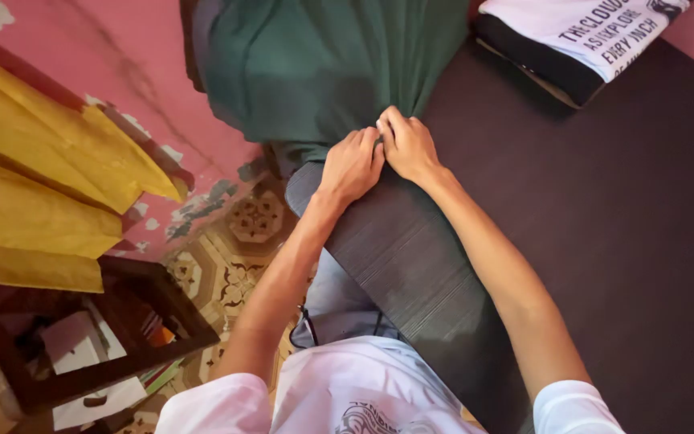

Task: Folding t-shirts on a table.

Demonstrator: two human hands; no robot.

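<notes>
Both hands meet at frame centre, on the near edge of the green cloth [315,72]. Left hand [353,167] sits at 9 o'clock of the right hand [408,146], the two touching side by side. Left fingers [365,143] curled narrow, pinching the cloth hem. Right fingers [389,122] also closed tight on the same fold; creases in the cloth radiate out from that grip.

Green cloth lies at 12 o'clock from the hands, spread over the far corner of the dark brown table [604,241] and hanging off its left edge.

A folded stack, white printed garment [588,28] on top of something black, sits on the table at 1–2 o'clock, well apart from the hands.

Yellow fabric [34,177] at 9 o'clock, against the pink wall [138,56] with flaking paint. Dark wooden shelf [130,321] with papers at 7–8 o'clock, standing on a patterned tile floor [234,249].

Person wears a white shirt [347,386], bottom edge of frame.
</notes>
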